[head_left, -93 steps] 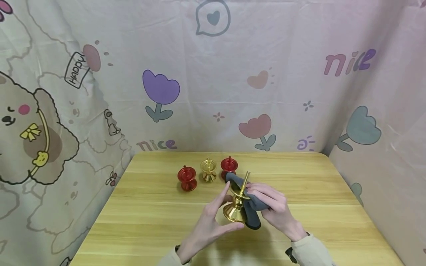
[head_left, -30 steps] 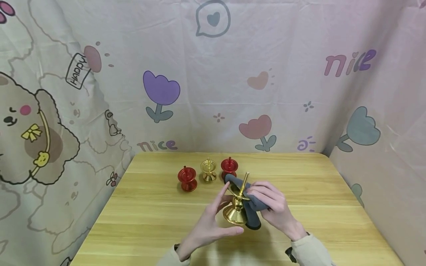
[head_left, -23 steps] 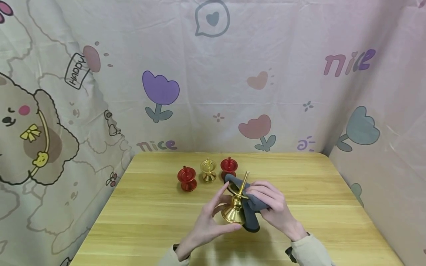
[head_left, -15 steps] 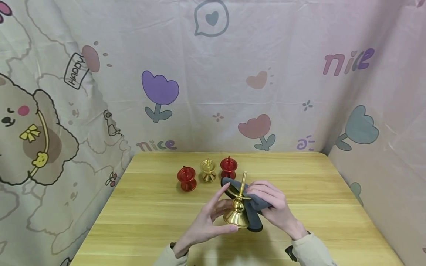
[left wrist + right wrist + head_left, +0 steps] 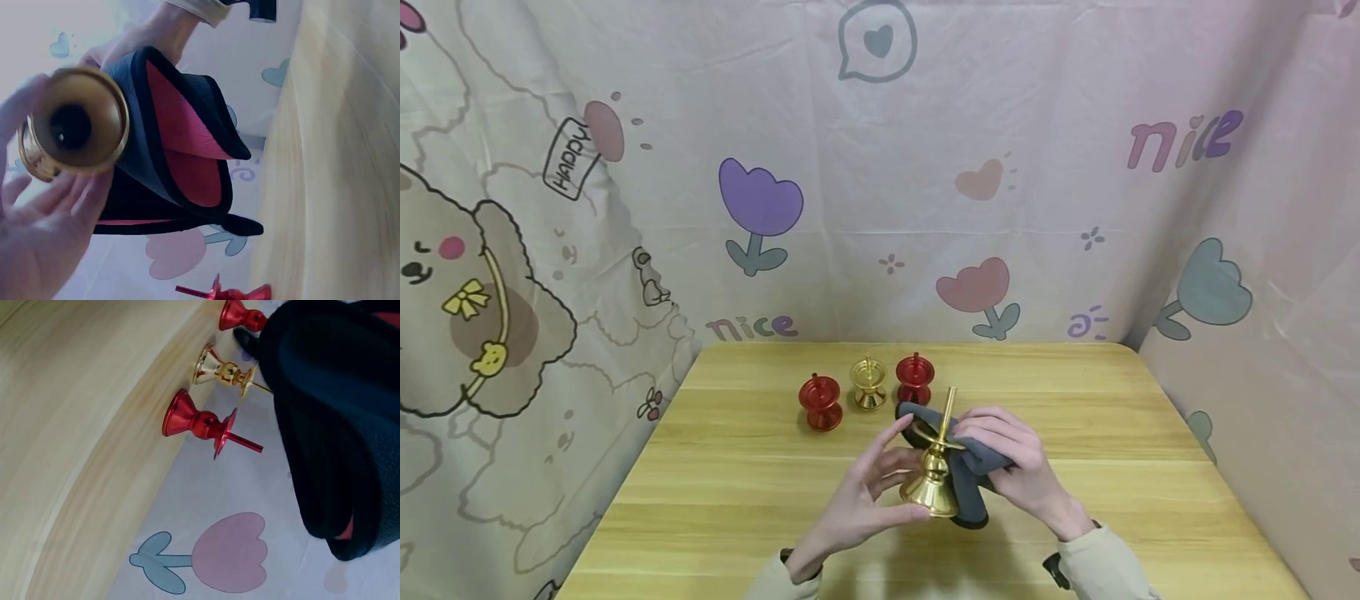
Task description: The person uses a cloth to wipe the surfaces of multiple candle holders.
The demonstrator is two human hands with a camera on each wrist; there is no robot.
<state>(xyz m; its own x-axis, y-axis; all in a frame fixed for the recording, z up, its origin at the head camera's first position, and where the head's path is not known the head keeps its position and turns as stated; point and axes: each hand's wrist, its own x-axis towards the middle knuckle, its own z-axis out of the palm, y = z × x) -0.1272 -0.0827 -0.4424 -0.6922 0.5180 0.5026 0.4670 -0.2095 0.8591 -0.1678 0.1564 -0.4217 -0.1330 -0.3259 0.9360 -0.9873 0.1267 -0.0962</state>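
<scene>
A: Since a moment ago the brass candlestick has tipped further, base toward the left hand.

B: Left fingers curl round that base; the right hand presses a dark cloth against it, above the wooden table.

A: The left wrist view shows the hollow base and the cloth's red lining.

B: Behind stand two red holders and a small gold holder, before a cartoon-printed curtain.

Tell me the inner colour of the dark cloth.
Red inside the black-edged dark cloth, clearest in the left wrist view.
</scene>
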